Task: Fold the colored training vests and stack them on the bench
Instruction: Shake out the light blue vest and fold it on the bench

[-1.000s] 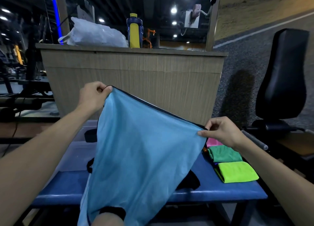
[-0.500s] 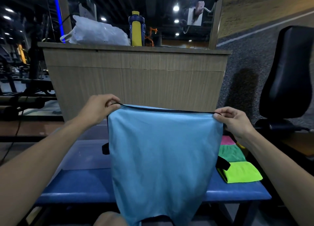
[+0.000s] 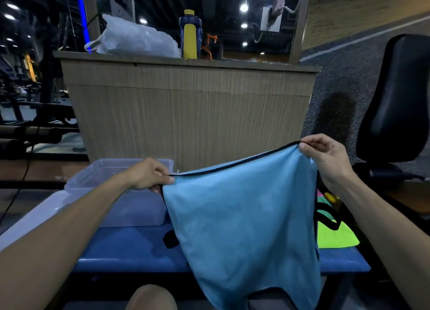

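We hold the light blue vest (image 3: 244,216) up over the blue bench (image 3: 130,251), our left hand (image 3: 149,174) pinching one end of its black-trimmed top edge and our right hand (image 3: 325,158) pinching the other end, fingers of both closed on the cloth. Half a second ago that edge ran level and centred; now it slopes, low at the left and high at the right, and the whole vest has shifted to the right, so it hangs partly in front of the folded stack (image 3: 337,237) of green and pink vests at the right end of the bench. Its lower hem drops below the near edge of the bench. A clear plastic bin (image 3: 111,177) sits on the bench's far left, now uncovered. We judge the vest is squared and ready to be laid down and folded; the fold itself is not yet made.
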`<state>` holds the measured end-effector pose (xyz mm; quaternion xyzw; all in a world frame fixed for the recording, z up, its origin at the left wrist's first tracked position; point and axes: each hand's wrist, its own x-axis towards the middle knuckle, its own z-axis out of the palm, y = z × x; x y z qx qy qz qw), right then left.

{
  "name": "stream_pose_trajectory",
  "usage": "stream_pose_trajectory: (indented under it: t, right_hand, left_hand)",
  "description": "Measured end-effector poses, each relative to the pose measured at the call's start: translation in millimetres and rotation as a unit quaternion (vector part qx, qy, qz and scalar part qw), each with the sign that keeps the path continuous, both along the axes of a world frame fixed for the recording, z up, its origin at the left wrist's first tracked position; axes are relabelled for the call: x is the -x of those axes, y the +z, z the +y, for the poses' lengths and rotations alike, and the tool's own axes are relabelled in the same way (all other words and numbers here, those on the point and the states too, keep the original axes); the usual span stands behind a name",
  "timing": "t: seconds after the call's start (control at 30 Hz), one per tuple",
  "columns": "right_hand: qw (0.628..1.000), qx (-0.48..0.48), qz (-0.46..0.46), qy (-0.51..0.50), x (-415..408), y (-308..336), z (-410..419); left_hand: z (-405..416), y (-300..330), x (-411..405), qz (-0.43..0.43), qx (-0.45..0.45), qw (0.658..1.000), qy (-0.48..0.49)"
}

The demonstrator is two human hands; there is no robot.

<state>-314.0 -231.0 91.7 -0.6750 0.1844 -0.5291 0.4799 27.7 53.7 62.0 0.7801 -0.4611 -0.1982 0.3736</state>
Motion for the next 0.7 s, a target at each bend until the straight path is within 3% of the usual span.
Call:
stream_pose_trajectory:
  t: [0.13, 0.23, 0.5, 0.6, 0.7]
  right_hand:
    - [0.999, -0.016, 0.045, -0.014, -0.9, -7.0, -4.4]
    - [0.996, -0.049, 0.075, -0.030, -1.3, -14.8, -6.3]
    - [0.985, -0.107, 0.117, -0.061, 2.6, -35.8, -12.9]
    - [0.983, -0.114, 0.138, -0.044, 4.5, -40.0, -11.7]
    - [0.982, -0.112, 0.152, -0.031, 3.3, -41.6, -8.4]
  left_hand:
    - [-4.3, -5.3, 7.2, 0.158, 0.120, 0.980, -0.014]
    - [-10.3, -1.0, 11.4, 0.185, 0.180, 0.966, -0.020]
    - [-11.0, 9.7, 17.2, 0.003, 0.249, 0.968, 0.020]
    - [-10.4, 8.6, 12.7, -0.119, 0.235, 0.964, 0.050]
    - [-4.9, 9.1, 13.2, -0.190, 0.200, 0.961, -0.005]
